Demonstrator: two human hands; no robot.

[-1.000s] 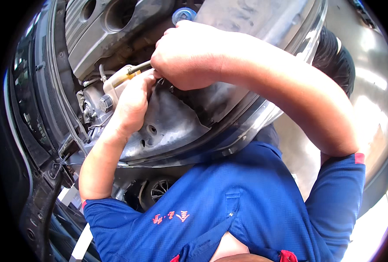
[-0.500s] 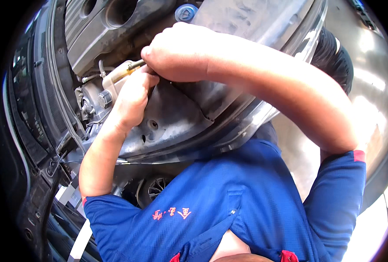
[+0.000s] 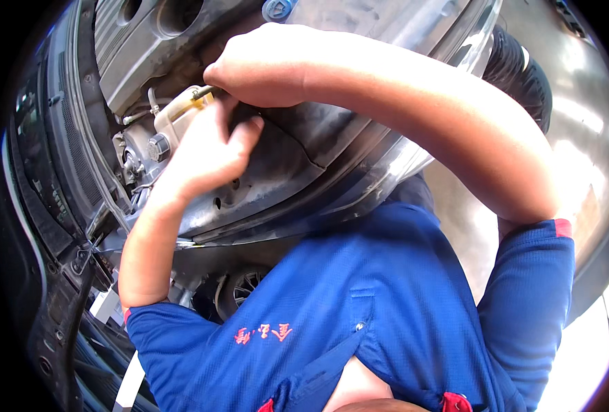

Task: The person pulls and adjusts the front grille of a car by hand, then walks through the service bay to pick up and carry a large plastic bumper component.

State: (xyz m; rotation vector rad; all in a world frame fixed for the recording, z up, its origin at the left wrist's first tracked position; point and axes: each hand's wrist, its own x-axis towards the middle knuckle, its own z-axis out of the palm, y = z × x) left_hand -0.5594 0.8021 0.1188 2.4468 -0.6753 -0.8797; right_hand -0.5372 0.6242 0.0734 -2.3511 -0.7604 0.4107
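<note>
My left hand (image 3: 212,145) is up over the engine bay, its thumb spread away from the fingers. The fingers point toward my right hand, and their tips are blurred. Bent in from the right, my right hand (image 3: 253,67) is closed, with its fingers curled under and mostly hidden. A short dark hose or rod (image 3: 203,91) runs up to this hand; I cannot tell whether the fingers grip it. Just left of both hands sits a pale yellowish fluid reservoir (image 3: 170,118) with a black ribbed cap (image 3: 159,147).
A ribbed engine cover (image 3: 122,65) lies at the upper left and a blue cap (image 3: 277,9) at the top. The curved fender edge (image 3: 304,213) runs between my body and the bay. A dark cowl (image 3: 64,130) borders the left side.
My left hand has opened, its thumb and fingers parting. My right hand stays closed in nearly the same place by the reservoir. The whole view has shifted slightly.
</note>
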